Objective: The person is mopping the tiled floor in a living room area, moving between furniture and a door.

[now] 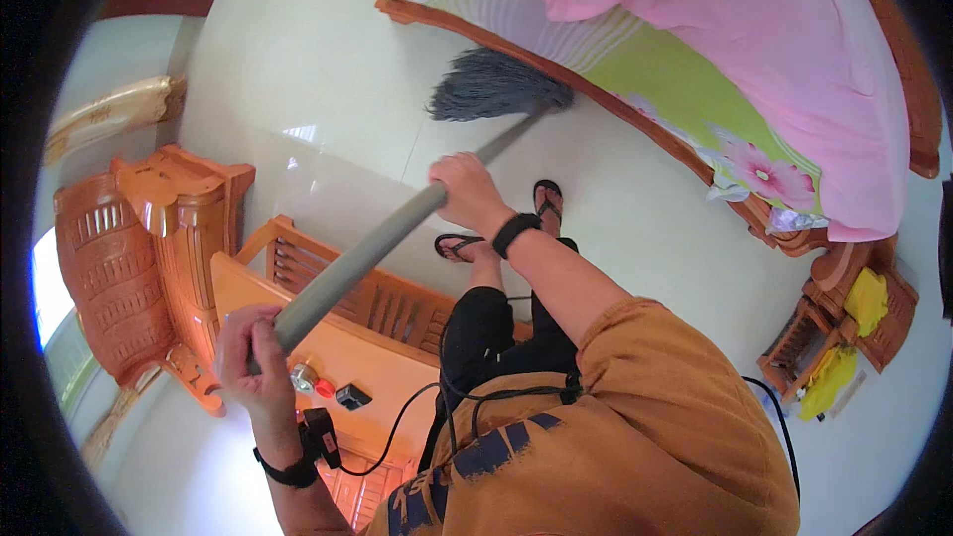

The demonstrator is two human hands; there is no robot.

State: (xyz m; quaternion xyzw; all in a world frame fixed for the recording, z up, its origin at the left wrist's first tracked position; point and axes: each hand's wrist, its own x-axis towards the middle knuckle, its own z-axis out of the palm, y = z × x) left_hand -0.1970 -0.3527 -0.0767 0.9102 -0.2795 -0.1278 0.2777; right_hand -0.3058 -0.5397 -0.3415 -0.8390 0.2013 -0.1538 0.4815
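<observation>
A mop with a grey handle (362, 256) slants across the view, and both my hands are closed around it. My left hand (256, 357) grips the upper end of the handle, above the wooden table. Farther down the handle, my right hand (467, 196) is wrapped around it. The dark grey string mop head (488, 85) lies spread on the pale tiled floor (342, 60), fanned to the left. Its right end, where the handle joins it, sits against the lower edge of the bed.
The bed (685, 154) has a wooden side rail, floral sheet and pink cover. Left are a wooden armchair (139, 268) and an orange wooden table (377, 362) bearing small items. A wooden chair with yellow cloths (866, 303) stands right. My sandalled feet (459, 246) are below the mop.
</observation>
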